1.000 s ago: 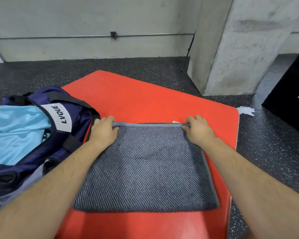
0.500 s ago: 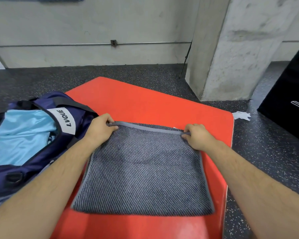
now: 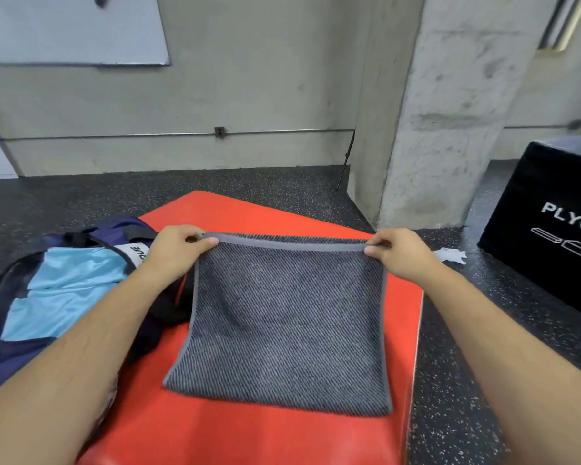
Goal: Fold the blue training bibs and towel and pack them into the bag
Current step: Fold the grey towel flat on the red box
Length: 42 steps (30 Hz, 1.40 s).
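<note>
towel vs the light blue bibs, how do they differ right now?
Look: the towel is dark grey with a diagonal weave and grey hem; the bibs are light blue, smooth and shiny.
Place: the towel is on the red mat, its far edge raised; the bibs lie inside the open navy bag.
Handling: the left hand and right hand pinch the towel's far corners; neither touches the bibs.
Shared: both are soft fabric.

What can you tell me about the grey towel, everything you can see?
The towel is dark grey terry-looking cloth with diagonal ribbing and a plain lighter grey hem. The left hand and right hand pinch its far corners, holding that edge raised; the near edge rests on the red mat.
</note>
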Each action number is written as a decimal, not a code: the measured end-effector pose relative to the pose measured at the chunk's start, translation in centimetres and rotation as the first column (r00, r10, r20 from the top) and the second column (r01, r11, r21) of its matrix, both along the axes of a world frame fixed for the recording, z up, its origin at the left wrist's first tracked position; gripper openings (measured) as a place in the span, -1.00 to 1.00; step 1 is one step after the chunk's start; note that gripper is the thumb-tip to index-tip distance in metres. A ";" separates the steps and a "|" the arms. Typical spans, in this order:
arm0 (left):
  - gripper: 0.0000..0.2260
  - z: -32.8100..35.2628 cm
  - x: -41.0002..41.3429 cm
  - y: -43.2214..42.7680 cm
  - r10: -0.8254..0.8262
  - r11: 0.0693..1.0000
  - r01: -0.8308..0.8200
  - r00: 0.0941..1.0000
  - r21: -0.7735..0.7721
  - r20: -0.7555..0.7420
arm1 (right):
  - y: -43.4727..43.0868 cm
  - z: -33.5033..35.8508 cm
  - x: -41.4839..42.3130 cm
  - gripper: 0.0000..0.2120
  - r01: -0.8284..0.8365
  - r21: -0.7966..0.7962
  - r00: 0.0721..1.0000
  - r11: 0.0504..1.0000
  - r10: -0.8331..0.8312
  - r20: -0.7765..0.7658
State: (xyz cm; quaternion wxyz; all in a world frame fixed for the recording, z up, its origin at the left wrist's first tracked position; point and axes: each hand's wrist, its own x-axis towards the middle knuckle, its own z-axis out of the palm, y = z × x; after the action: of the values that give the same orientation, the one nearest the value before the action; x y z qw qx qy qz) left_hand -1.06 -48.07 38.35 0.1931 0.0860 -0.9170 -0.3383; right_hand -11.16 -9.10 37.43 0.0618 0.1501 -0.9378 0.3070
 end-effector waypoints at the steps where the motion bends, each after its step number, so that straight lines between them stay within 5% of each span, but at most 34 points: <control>1: -0.84 0.8 0.5 -0.1 0.007 1.000 -0.006 1.000 0.023 -0.024 | 0.2 1.0 0.7 -0.94 -0.010 -0.023 1.000 1.000 0.009 -0.020; 6: -0.91 6.1 3.0 -1.2 0.003 0.990 0.010 0.996 0.138 -0.093 | 0.6 6.7 3.8 -0.92 -0.081 -0.049 0.988 0.996 0.073 -0.138; 11: -0.90 12.8 5.6 -0.8 0.015 0.964 0.039 0.979 0.263 -0.201 | 0.8 12.9 6.1 -0.89 -0.089 -0.056 0.875 0.994 0.051 -0.481; 14: -0.88 15.1 7.4 -0.3 -0.008 0.968 0.047 0.988 0.245 -0.157 | 0.7 15.5 7.5 -0.88 -0.058 0.041 0.904 0.997 0.070 -0.422; 24: -0.78 20.7 15.3 -0.4 -0.168 0.919 0.257 0.942 0.300 -0.292 | 3.3 22.0 15.4 -0.80 -0.147 -0.149 0.904 0.978 0.072 -0.421; 32: -0.78 22.2 20.5 1.2 -0.345 0.814 0.462 0.872 0.351 -0.347 | 5.4 24.4 19.2 -0.89 -0.330 -0.189 0.901 0.925 0.248 -0.357; 37: -0.78 17.8 18.3 1.7 -0.242 0.912 0.306 0.939 0.274 -0.243 | 5.3 20.1 17.6 -0.86 -0.303 -0.240 0.939 0.922 0.244 -0.244; 42: -0.67 7.9 13.9 1.2 -0.121 0.972 0.125 0.992 0.201 -0.028 | 3.6 10.5 13.4 -0.73 -0.203 -0.167 0.974 0.965 0.216 0.067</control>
State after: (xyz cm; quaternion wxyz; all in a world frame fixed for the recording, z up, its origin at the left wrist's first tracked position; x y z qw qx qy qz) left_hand 12.84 -46.89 46.22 0.1693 0.0455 -0.8798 -0.4418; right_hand 2.25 -5.52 47.93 0.0009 0.2298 -0.8908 0.3919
